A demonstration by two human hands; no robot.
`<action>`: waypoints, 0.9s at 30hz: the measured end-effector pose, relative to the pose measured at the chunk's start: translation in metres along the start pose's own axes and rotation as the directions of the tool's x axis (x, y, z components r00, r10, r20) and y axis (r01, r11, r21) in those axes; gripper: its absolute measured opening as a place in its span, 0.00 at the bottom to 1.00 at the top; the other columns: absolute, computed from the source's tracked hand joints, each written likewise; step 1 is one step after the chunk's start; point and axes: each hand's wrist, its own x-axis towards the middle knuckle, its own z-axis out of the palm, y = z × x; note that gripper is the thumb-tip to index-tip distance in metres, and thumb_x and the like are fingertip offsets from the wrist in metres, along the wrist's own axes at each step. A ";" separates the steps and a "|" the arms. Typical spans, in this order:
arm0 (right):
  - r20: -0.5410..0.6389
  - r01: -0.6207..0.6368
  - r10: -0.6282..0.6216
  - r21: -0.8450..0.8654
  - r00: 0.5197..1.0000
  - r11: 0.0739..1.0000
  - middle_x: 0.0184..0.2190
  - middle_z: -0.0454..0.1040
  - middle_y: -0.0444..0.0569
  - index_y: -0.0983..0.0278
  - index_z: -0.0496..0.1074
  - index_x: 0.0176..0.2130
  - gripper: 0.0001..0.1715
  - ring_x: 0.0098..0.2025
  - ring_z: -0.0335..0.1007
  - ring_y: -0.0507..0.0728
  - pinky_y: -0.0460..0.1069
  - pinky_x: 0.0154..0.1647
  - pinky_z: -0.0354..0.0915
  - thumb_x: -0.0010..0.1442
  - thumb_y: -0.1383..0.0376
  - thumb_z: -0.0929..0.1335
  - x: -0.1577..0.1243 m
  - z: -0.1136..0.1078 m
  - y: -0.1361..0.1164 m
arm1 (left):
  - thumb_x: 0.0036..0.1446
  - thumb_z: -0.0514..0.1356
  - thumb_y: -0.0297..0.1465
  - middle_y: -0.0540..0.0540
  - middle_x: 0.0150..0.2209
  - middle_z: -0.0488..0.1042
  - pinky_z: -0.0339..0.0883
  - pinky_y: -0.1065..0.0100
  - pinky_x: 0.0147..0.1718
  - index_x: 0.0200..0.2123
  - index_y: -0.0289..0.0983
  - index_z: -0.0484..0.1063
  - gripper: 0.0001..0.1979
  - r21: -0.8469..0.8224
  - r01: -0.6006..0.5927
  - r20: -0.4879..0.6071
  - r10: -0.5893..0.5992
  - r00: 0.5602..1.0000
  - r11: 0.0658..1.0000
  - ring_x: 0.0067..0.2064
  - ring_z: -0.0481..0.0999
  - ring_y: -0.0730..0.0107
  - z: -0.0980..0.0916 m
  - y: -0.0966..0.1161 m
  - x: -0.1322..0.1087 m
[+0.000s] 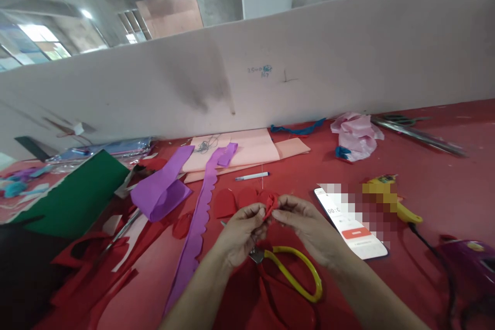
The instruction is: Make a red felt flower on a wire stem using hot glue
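Observation:
My left hand (240, 232) and my right hand (305, 224) meet above the red table (444, 175), both pinching a small folded red felt piece (270, 203) between fingertips. Two loose red felt petals (235, 200) lie on the table just behind the hands. Yellow-handled scissors (297, 273) lie under my wrists, blades pointing left. A scalloped purple felt strip (197, 216) runs diagonally to the left of my left hand.
A phone (353, 229) lies right of my hands, a yellow glue gun (386, 196) beside it. A white pen (252, 176), pink sheets (247, 152), purple felt roll (160, 193), green sheet (73, 196), red scraps (88, 263) and pink tissue (356, 134) surround them. A white partition (309, 62) stands behind.

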 end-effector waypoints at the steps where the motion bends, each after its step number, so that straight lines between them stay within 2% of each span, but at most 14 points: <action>1: -0.010 -0.001 0.001 -0.001 1.000 1.000 0.29 0.72 0.43 0.61 0.74 0.30 0.03 0.35 0.65 0.53 0.49 0.41 0.60 0.50 0.65 0.71 0.000 0.000 0.000 | 0.43 0.68 0.33 0.55 0.21 0.59 0.51 0.77 0.20 0.25 0.33 0.67 0.13 -0.006 -0.010 -0.013 0.010 1.000 1.000 0.20 0.54 0.84 0.001 0.000 0.000; 5: -0.074 0.022 -0.027 -0.072 0.997 0.997 0.28 0.70 0.42 0.62 0.71 0.29 0.05 0.32 0.64 0.52 0.48 0.38 0.60 0.51 0.64 0.71 0.000 0.001 0.001 | 0.41 0.69 0.34 0.57 0.19 0.57 0.53 0.77 0.20 0.27 0.34 0.69 0.14 -0.027 -0.070 -0.086 0.067 0.994 0.997 0.20 0.54 0.83 0.004 -0.001 0.001; 8: -0.108 0.082 -0.110 -0.235 0.988 0.968 0.28 0.69 0.42 0.62 0.69 0.30 0.07 0.33 0.64 0.53 0.48 0.37 0.60 0.51 0.62 0.71 0.000 0.004 0.006 | 0.42 0.69 0.36 0.56 0.19 0.58 0.53 0.78 0.21 0.27 0.34 0.69 0.14 -0.013 -0.118 -0.154 0.115 0.981 0.993 0.20 0.55 0.83 0.006 -0.002 0.003; 11: -0.136 0.087 -0.142 -0.344 0.980 0.935 0.29 0.70 0.44 0.62 0.69 0.31 0.08 0.33 0.65 0.54 0.49 0.37 0.61 0.52 0.61 0.71 -0.001 0.008 0.012 | 0.42 0.68 0.37 0.56 0.19 0.59 0.52 0.78 0.21 0.26 0.34 0.69 0.14 -0.013 -0.150 -0.186 0.145 0.972 0.989 0.20 0.55 0.82 0.007 -0.004 0.004; 16: -0.195 0.029 -0.097 -0.327 0.976 0.945 0.29 0.74 0.47 0.62 0.72 0.30 0.09 0.34 0.69 0.56 0.50 0.37 0.64 0.53 0.59 0.70 -0.002 0.013 0.015 | 0.44 0.67 0.37 0.56 0.19 0.58 0.51 0.77 0.20 0.23 0.34 0.66 0.15 -0.016 -0.186 -0.173 0.181 0.968 0.982 0.20 0.54 0.82 0.004 -0.008 0.007; 20: -0.218 0.036 -0.116 -0.342 0.969 0.939 0.32 0.77 0.47 0.62 0.75 0.34 0.10 0.35 0.70 0.57 0.51 0.38 0.64 0.52 0.58 0.70 -0.002 0.014 0.018 | 0.45 0.67 0.37 0.56 0.17 0.58 0.51 0.77 0.21 0.23 0.34 0.67 0.14 -0.006 -0.215 -0.198 0.209 0.958 0.977 0.20 0.55 0.82 0.006 -0.011 0.008; 27: -0.228 0.059 -0.160 -0.392 0.960 0.918 0.27 0.75 0.45 0.62 0.74 0.29 0.08 0.31 0.68 0.55 0.49 0.33 0.63 0.55 0.60 0.68 -0.002 0.012 0.023 | 0.40 0.70 0.34 0.56 0.18 0.59 0.52 0.78 0.19 0.23 0.34 0.66 0.15 -0.214 -0.151 -0.184 0.112 0.977 0.965 0.20 0.57 0.82 0.011 -0.012 0.006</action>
